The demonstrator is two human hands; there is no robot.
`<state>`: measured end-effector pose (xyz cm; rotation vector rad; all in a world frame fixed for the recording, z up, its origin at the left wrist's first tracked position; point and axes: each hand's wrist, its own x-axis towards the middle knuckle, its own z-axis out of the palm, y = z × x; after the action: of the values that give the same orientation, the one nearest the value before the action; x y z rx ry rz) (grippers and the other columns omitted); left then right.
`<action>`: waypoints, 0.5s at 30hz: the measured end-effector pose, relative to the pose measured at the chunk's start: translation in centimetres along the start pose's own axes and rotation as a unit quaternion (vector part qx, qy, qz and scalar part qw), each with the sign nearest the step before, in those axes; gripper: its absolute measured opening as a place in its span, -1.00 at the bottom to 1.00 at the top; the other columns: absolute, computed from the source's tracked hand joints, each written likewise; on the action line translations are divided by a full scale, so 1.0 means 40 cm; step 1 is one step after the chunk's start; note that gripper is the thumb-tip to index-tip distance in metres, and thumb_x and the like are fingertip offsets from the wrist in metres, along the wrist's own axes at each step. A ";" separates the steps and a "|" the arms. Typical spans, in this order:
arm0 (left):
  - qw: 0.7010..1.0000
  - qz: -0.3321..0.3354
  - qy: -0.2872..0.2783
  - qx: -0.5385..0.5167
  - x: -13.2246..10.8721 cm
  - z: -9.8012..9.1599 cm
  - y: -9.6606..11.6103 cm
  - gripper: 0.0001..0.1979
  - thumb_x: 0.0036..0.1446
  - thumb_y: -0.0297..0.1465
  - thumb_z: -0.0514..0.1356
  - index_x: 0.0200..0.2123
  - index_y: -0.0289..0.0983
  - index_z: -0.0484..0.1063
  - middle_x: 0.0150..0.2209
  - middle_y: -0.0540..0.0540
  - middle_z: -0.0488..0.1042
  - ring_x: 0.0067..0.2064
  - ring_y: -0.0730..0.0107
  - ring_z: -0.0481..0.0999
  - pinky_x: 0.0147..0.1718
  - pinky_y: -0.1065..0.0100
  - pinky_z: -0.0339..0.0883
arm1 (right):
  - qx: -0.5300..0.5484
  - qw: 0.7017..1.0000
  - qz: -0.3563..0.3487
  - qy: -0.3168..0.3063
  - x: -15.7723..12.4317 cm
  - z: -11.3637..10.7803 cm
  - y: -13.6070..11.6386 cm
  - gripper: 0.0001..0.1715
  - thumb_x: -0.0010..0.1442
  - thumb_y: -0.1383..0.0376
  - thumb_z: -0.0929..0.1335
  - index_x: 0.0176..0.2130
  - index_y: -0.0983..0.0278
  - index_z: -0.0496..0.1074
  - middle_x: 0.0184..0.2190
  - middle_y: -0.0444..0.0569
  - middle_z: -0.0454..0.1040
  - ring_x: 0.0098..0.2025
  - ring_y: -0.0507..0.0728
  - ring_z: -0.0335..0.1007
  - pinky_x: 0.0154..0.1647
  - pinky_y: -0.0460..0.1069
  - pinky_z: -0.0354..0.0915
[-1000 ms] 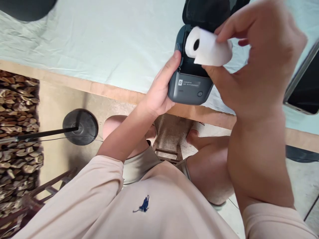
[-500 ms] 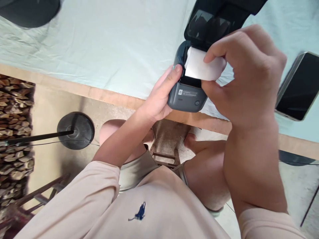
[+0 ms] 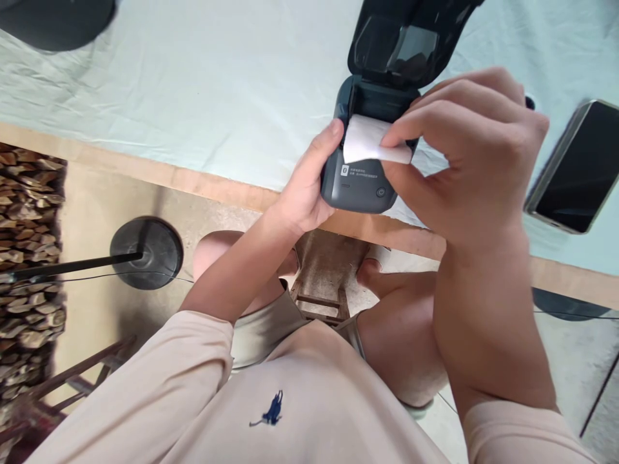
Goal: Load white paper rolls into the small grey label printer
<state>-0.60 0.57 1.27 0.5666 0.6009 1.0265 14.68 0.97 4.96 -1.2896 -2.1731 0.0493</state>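
Note:
A dark grey label printer [image 3: 360, 190] with a power button on its front is tilted up over the table's near edge. Its black lid [image 3: 394, 48] stands raised on the far side, and the bay beneath is exposed. My left hand [image 3: 312, 174] grips the printer by its left side, thumb up along the rim. Between the thumb and fingers of my right hand [image 3: 464, 148] is the white paper [image 3: 367, 138], which lies across the front of the bay. How much paper sits inside the bay is partly hidden by my right hand.
A smartphone [image 3: 578, 167] with a dark screen lies on the pale green cloth [image 3: 217, 84] to the right. A dark object [image 3: 58, 22] is at the far left. Below the table are a round black stand base [image 3: 145, 254] and stacked firewood [image 3: 29, 258].
My right hand has drawn the paper toward me and down, over the printer's front edge. More of the bay behind it shows. The printer has shifted slightly left.

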 end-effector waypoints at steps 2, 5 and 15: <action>1.000 0.013 -0.007 0.002 -0.004 -0.003 0.002 -0.67 0.24 -0.22 -0.03 -0.30 -0.26 0.45 -0.40 -0.05 0.49 -0.05 0.36 0.55 -0.15 0.40 0.47 | 0.031 0.999 -0.036 0.001 -0.004 -0.001 -0.002 -0.88 0.10 0.25 0.30 -0.43 0.18 0.42 -0.39 -0.20 0.46 -0.16 0.06 0.42 -0.06 0.10 0.32; 1.000 0.023 -0.004 0.003 -0.008 -0.009 0.003 -0.91 0.16 -0.37 0.12 -0.32 -0.17 0.42 -0.50 0.04 0.43 -0.34 0.54 0.51 -0.39 0.49 0.39 | 0.096 0.993 -0.062 0.001 -0.006 0.006 0.006 -0.87 0.07 0.20 0.35 -0.45 0.20 0.44 -0.41 -0.18 0.45 -0.19 0.05 0.41 -0.09 0.09 0.31; 0.999 0.010 0.034 0.031 -0.008 -0.009 -0.006 -0.54 -0.08 -0.62 0.20 -0.05 -0.23 0.33 -0.38 0.08 0.48 -0.31 0.59 0.53 -0.29 0.55 0.42 | 0.119 0.990 -0.067 0.021 -0.007 0.024 0.036 -0.76 0.09 0.11 0.34 -0.27 0.19 0.44 -0.24 -0.17 0.47 -0.09 0.05 0.32 0.03 0.10 0.23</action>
<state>-0.84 0.24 0.92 0.5955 0.6902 1.0527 15.40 1.76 3.57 -1.0016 -2.1383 0.2202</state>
